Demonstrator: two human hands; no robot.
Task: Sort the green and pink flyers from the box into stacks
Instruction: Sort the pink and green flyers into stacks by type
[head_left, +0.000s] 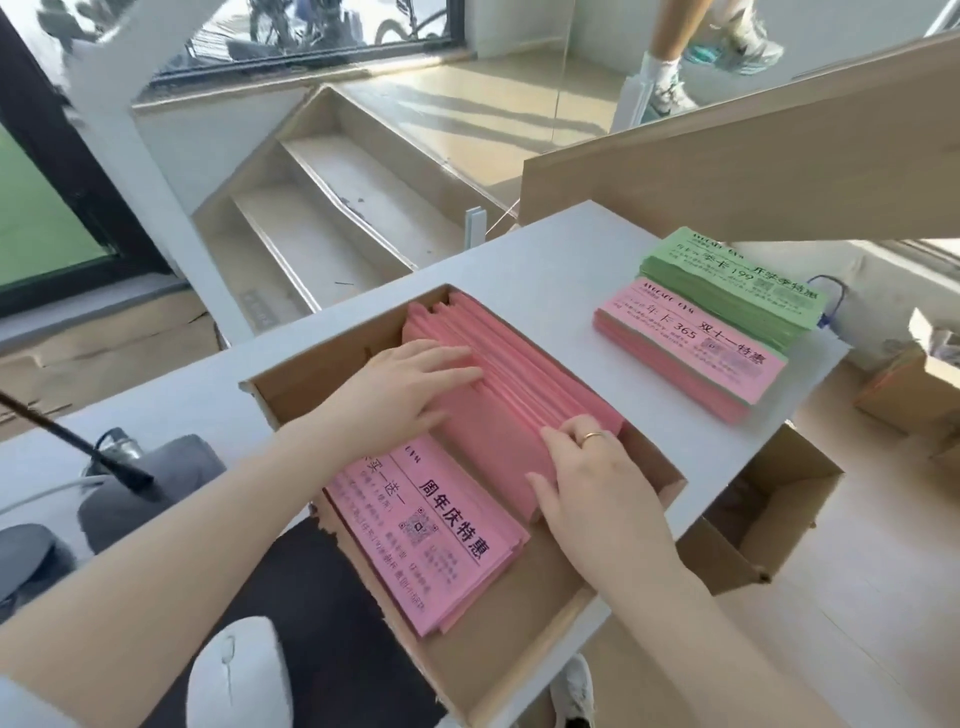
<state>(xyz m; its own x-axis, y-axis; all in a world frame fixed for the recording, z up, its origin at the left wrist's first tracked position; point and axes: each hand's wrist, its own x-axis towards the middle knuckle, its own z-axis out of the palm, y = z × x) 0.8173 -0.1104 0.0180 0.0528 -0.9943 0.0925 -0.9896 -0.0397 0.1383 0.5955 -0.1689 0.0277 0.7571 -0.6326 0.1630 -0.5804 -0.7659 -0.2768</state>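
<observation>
**Flyer Sorting: Hands in Box, Two Stacks on Table**

Readable print: the flat pink flyer pile (431, 535) at the near end of the cardboard box (519, 670) carries the bold heading "周年庆特惠", a QR code and smaller text that is too blurred to read. The top sheet of the pink stack (691, 348) on the table (545, 254) reads "年卡 365" and "双十一特惠". The top sheet of the green stack (732, 280) reads "199"; the rest of its heading is unclear.

Count: two sorted stacks stand on the table to the right of the box, one green and one pink. The green stack lies on the far side, and the pink stack touches its near edge. Inside the box you have two groups of pink flyers: the flat printed pile, and a bundle of pink flyers (498, 364) leaning on edge in the far half. No green sheets show in the box.

Fingers: your left hand (410, 384) lies flat on the left face of the leaning bundle, fingers straight and slightly spread. Your right hand (592, 488) rests on the near right end of the same bundle, fingers bent over the sheet edges; a ring (592, 438) shows on one finger.

A white mouse (239, 675) lies at the near left.
</observation>
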